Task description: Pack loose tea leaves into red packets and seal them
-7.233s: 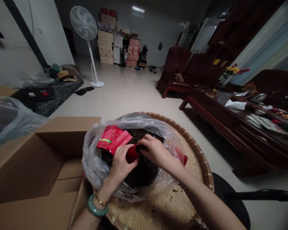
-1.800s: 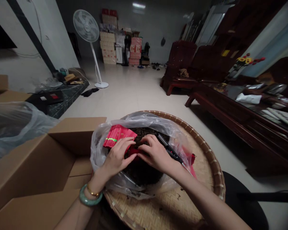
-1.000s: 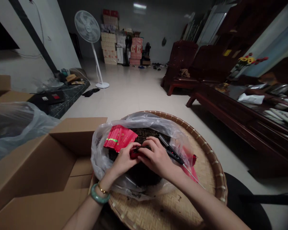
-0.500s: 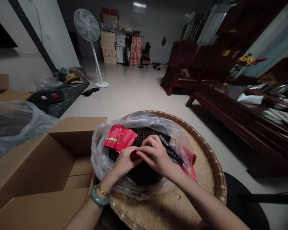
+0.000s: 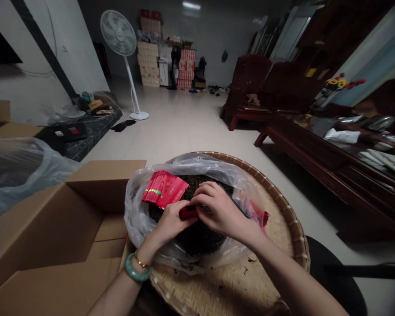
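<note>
My left hand (image 5: 171, 219), wearing a jade bangle and a gold bracelet, pinches a small red packet (image 5: 187, 213) above dark, dry leaves (image 5: 197, 241) that look like tea. My right hand (image 5: 217, 208) is curled at the packet's mouth, fingertips touching it; whatever lies between its fingers is hidden. The leaves fill a clear plastic bag (image 5: 136, 197) with its mouth spread wide. A fanned stack of red packets (image 5: 166, 188) rests on the leaves, left of my hands. A black tool (image 5: 239, 206) is mostly covered by my right hand.
The bag sits on a round woven bamboo tray (image 5: 217, 289). An open cardboard box (image 5: 52, 237) stands at the left, against the tray. More red packets (image 5: 260, 213) lie at the bag's right. A black stool (image 5: 335, 272) is at the right; a standing fan (image 5: 131, 83) is farther off.
My right hand has shifted slightly and now covers most of the black tool and its cord. More of the red packet shows between my hands.
</note>
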The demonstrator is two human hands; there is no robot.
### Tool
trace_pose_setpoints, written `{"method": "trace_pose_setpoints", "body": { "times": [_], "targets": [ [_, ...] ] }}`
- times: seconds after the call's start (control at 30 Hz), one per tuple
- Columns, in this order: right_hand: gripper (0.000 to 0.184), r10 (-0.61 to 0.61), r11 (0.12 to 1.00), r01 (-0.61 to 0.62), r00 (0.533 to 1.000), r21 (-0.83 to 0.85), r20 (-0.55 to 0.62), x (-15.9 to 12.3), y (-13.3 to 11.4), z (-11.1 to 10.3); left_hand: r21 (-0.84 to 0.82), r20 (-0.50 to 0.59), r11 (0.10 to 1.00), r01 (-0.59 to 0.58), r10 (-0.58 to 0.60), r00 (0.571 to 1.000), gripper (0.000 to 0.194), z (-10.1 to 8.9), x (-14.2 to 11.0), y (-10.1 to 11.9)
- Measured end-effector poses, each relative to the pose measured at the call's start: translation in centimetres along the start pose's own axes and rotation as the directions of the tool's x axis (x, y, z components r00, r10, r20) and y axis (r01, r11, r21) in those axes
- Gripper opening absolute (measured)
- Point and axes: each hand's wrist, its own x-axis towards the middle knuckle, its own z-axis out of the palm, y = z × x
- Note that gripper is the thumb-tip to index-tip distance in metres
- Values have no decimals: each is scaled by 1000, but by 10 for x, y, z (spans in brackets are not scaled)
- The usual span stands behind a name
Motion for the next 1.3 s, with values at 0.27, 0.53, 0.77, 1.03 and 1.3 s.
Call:
{"method": "trace_pose_setpoints", "body": {
  "times": [0.27, 0.53, 0.77, 1.03, 1.3],
  "targets": [
    [9, 20, 996, -17, 999, -83, 25, -4, 12, 15, -70, -22, 996, 53, -55, 998, 34, 0, 1, 1],
    [11, 235, 910, -194, 970, 366, -70, -3, 30, 21, -339, -106, 934, 110, -154, 982, 31, -5, 13, 10],
    [29, 623, 408, -431, 776, 805, 100, -5, 39, 36, -617, -126, 773, 147, -282, 951, 36, 5, 23, 22],
    [32, 669, 293, -432, 730, 853, 140, -9, 38, 38, -644, 69, 696, 317, -360, 931, 39, 7, 19, 21],
    [26, 616, 378, -379, 784, 845, 76, -16, 32, 38, -463, 25, 852, 243, -262, 965, 37, 10, 17, 23]
  ]
}}
